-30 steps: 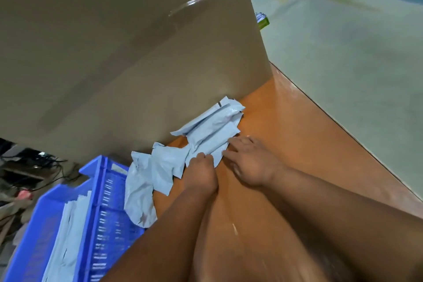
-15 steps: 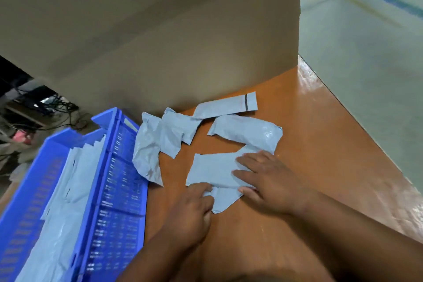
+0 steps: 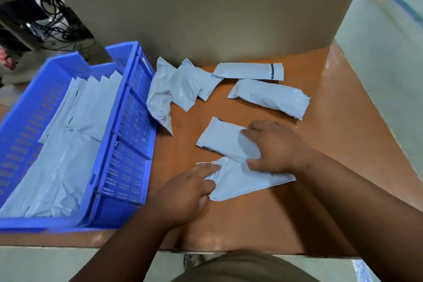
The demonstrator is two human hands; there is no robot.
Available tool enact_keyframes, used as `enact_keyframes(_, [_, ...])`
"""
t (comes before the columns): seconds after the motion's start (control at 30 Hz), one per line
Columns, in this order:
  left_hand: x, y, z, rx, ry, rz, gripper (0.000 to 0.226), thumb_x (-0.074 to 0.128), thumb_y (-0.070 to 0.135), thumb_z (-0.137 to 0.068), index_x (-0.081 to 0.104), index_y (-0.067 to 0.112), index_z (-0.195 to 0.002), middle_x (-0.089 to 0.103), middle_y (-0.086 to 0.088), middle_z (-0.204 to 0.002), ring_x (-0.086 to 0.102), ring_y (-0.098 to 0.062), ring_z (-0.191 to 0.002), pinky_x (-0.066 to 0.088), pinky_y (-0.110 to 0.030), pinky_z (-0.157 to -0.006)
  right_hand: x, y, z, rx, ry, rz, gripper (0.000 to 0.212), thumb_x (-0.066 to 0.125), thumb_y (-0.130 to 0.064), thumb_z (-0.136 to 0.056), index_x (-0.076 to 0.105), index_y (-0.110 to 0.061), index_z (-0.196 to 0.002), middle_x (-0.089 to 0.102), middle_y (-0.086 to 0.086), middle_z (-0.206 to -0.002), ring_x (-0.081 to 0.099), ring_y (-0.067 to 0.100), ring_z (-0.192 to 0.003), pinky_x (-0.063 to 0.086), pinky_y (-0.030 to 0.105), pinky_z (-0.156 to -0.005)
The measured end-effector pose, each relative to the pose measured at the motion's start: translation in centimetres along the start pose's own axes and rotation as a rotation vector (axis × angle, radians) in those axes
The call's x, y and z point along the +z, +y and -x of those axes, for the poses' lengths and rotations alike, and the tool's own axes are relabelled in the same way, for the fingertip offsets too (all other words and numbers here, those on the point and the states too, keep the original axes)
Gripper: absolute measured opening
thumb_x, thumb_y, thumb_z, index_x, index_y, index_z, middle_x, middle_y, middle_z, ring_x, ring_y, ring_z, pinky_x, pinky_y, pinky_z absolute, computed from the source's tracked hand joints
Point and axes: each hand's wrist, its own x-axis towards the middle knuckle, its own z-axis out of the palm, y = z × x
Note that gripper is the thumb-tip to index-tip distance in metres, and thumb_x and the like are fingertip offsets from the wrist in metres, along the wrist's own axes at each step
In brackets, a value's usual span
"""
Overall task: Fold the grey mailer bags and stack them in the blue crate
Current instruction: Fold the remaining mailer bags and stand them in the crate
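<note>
A grey mailer bag [image 3: 231, 144] lies on the orange table in front of me, partly folded over on itself. My right hand [image 3: 274, 146] presses flat on its right part, with the thumb on the lower flap. My left hand [image 3: 194, 188] pinches the lower flap's left edge. Several more grey bags lie further back: a folded one [image 3: 271, 97], a flat strip with a black line [image 3: 249, 71] and a crumpled pair [image 3: 176, 89] leaning against the crate. The blue crate [image 3: 128, 162] at the left holds several grey bags [image 3: 68, 155].
A large cardboard box [image 3: 206, 7] stands along the back of the orange table [image 3: 343, 144]. The table's right edge drops to a pale floor [image 3: 389, 64]. Cables and dark equipment [image 3: 45, 14] sit behind the crate at the upper left.
The view has swung left and down, bringing the whole crate into sight. The bag under my hands has been drawn nearer and folded over, and my left hand has shifted onto its lower flap.
</note>
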Motion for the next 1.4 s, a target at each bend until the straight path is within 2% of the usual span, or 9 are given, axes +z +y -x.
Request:
enact_keyframes(0.13, [0.0, 0.0, 1.0, 0.041, 0.005, 0.008, 0.019, 0.061, 0.004, -0.080, 0.053, 0.021, -0.080, 0.051, -0.003, -0.160, 0.046, -0.019, -0.148, 0.031, -0.024, -0.122, -0.1, 1.0, -1.4, 0.100, -0.026, 0.017, 0.078, 0.053, -0.058, -0.088, 0.039, -0.030, -0.161, 0.031, 0.002, -0.169, 0.032, 0.029, -0.153, 0.032, 0.047, -0.124])
enact_keyframes(0.33, [0.5, 0.5, 3.0, 0.086, -0.004, 0.080, 0.016, 0.056, 0.007, -0.083, 0.056, 0.023, -0.086, 0.050, 0.001, -0.161, 0.041, -0.014, -0.153, 0.029, -0.027, -0.125, 2.7, -4.8, 2.8, -0.079, 0.203, -0.087, 0.049, 0.060, -0.035, -0.100, 0.058, -0.022, -0.147, 0.042, 0.009, -0.164, 0.038, 0.032, -0.151, 0.035, 0.048, -0.123])
enact_keyframes(0.43, [1.4, 0.9, 4.3, 0.005, 0.045, 0.021, 0.027, 0.059, 0.034, -0.096, 0.064, 0.030, -0.122, 0.044, 0.008, -0.165, 0.034, -0.010, -0.156, 0.033, -0.040, -0.126, 6.1, -8.4, 6.9, -0.012, 0.124, -0.044, 0.056, 0.043, -0.049, -0.108, 0.044, -0.027, -0.160, 0.026, 0.006, -0.174, 0.022, 0.028, -0.161, 0.021, 0.055, -0.128])
enact_keyframes(0.5, [1.9, 1.2, 4.6, -0.083, 0.017, -0.046, 0.056, 0.048, 0.055, -0.104, 0.047, 0.034, -0.155, 0.033, 0.011, -0.171, 0.022, -0.009, -0.160, 0.025, -0.044, -0.129, 7.6, -9.1, 8.5, 0.120, 0.094, 0.026, 0.062, 0.030, -0.058, -0.111, 0.027, -0.033, -0.168, 0.006, 0.001, -0.179, 0.002, 0.023, -0.165, 0.011, 0.060, -0.129])
enact_keyframes(0.57, [2.6, 1.1, 4.8, -0.108, -0.043, -0.140, 0.065, 0.033, 0.060, -0.107, 0.029, 0.032, -0.166, 0.016, 0.008, -0.177, 0.007, -0.012, -0.164, 0.017, -0.049, -0.131, 7.8, -9.4, 8.9, 0.199, 0.075, 0.077, 0.063, 0.026, -0.061, -0.111, 0.020, -0.038, -0.169, -0.001, -0.002, -0.179, -0.005, 0.022, -0.165, 0.006, 0.065, -0.127])
enact_keyframes(0.73, [3.6, 1.1, 5.2, -0.135, -0.049, -0.184, 0.070, 0.029, 0.050, -0.109, 0.015, 0.019, -0.170, 0.002, -0.001, -0.179, 0.000, -0.019, -0.165, 0.014, -0.056, -0.130, 7.8, -10.5, 8.0, 0.331, 0.033, 0.119, 0.064, 0.025, -0.064, -0.108, 0.017, -0.044, -0.168, 0.000, -0.003, -0.179, -0.002, 0.026, -0.165, 0.006, 0.076, -0.121])
enact_keyframes(1.07, [2.9, 1.0, 5.3, -0.275, -0.025, -0.105, 0.076, 0.022, 0.043, -0.097, 0.020, 0.020, -0.170, 0.002, 0.005, -0.179, -0.003, -0.013, -0.164, 0.008, -0.046, -0.133, 7.4, -10.8, 9.7, 0.346, -0.004, 0.006, 0.067, 0.006, -0.072, -0.106, -0.009, -0.047, -0.166, -0.020, -0.006, -0.176, -0.018, 0.023, -0.163, 0.003, 0.068, -0.127])
enact_keyframes(1.23, [1.9, 7.1, 2.5, -0.303, 0.078, -0.086, 0.066, 0.019, 0.042, -0.107, 0.026, 0.018, -0.167, 0.012, 0.001, -0.178, 0.006, -0.016, -0.164, 0.016, -0.042, -0.133, 6.0, -6.3, 11.2, 0.333, 0.151, 0.041, 0.067, 0.017, -0.058, -0.110, 0.017, -0.027, -0.170, 0.006, 0.002, -0.179, 0.002, 0.024, -0.165, 0.006, 0.057, -0.131])
enact_keyframes(1.4, [5.4, 11.7, -4.6, -0.283, 0.017, -0.140, 0.069, 0.012, 0.039, -0.106, 0.014, 0.015, -0.170, -0.001, -0.003, -0.179, -0.005, -0.020, -0.165, 0.010, -0.044, -0.133, 8.3, -4.5, 11.8, 0.298, 0.097, 0.049, 0.072, 0.015, -0.057, -0.109, 0.021, -0.019, -0.169, 0.006, 0.005, -0.178, 0.000, 0.024, -0.165, 0.005, 0.062, -0.130])
